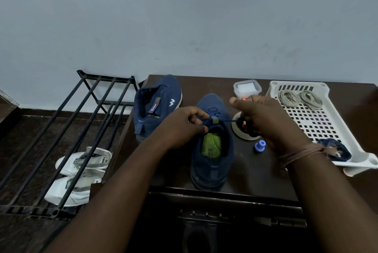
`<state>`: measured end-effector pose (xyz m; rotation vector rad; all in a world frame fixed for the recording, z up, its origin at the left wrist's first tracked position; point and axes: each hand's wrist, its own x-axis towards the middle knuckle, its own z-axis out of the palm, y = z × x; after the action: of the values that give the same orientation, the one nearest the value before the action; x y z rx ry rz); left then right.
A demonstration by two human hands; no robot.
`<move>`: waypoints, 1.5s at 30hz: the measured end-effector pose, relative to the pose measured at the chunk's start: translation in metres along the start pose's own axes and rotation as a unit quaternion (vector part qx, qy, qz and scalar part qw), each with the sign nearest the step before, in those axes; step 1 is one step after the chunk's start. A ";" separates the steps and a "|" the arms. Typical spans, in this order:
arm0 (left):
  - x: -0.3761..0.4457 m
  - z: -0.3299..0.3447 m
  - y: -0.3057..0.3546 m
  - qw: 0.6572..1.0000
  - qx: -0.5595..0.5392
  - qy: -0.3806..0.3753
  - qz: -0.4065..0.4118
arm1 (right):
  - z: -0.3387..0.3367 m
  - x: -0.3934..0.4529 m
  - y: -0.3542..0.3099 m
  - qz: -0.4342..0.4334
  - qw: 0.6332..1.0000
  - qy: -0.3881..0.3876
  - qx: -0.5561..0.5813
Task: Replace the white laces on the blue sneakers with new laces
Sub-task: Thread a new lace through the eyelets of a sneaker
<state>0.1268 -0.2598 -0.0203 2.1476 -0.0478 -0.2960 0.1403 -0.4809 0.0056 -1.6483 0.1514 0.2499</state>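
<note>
Both forearms reach over dark brown desk (255, 179). Left hand (182, 127) pinches navy-blue lace (224, 121) at tongue of near blue knit sneaker (212, 150); right hand (266, 121) closed on lace's other end. Second blue sneaker (157, 105) lies tilted behind. Grey laces (298, 98) in white perforated plastic tray (319, 121).

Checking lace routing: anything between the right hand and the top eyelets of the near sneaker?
Nothing visible. The blue lace runs clear from the near sneaker to the right hand, passing above the tape roll. The left hand pinches the lace at the tongue, not across the path.
</note>
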 end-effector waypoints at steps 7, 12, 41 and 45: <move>0.002 0.001 -0.001 1.000 0.012 0.004 0.012 | -0.010 0.004 0.003 -0.017 0.994 0.108 0.002; 0.002 0.011 0.006 0.991 0.006 0.036 0.127 | 0.003 0.000 -0.003 -0.062 0.995 -0.033 0.068; -0.008 0.028 0.039 0.918 -0.229 0.279 0.165 | 0.039 -0.009 -0.006 -0.141 0.988 -0.047 0.050; -0.001 -0.008 0.029 0.843 -0.344 0.390 0.136 | 0.013 0.002 0.006 -0.140 0.971 0.136 -0.140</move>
<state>0.1301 -0.2700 0.0082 1.3740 0.1951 0.6548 0.1401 -0.4684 -0.0017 -1.9566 0.0903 -0.1790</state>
